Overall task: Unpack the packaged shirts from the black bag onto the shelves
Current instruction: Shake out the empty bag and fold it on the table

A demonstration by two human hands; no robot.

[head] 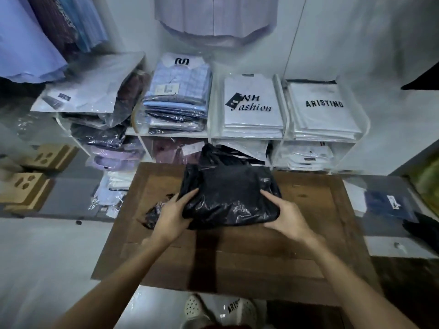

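**Inspector:** Location of the bag?

**Assistant:** The black bag (228, 193) lies on the wooden table (308, 233), at its far middle, close in front of the shelves (278, 138). It is full and crumpled, its far end bunched up toward the shelf front.

**Inspector:** Left hand?

**Assistant:** The left hand (172, 216) comes in from below with the forearm stretched forward. It is clamped on the bag's near left corner, fingers (187, 195) curled over the plastic, palm against the side.

**Inspector:** Right hand?

**Assistant:** The right hand (286, 218) mirrors it, forearm angled in from the lower right. It grips the near right corner, fingers on top of the plastic, thumb lying along the bag's near edge. Whether the bag is lifted off the table, I cannot tell.

**Inspector:** Packaged shirts?

**Assistant:** None shows outside the bag on the table. The shelves hold stacks already: a white stack marked "Fashion" (251, 110), a white stack marked "ARISTINO" (324, 110) to its right, a checked stack (177, 96) to the left. More packets fill the lower compartments. A dark blue packet (389, 205) lies off the table's right side. Hanging shirts (213, 17) show above.
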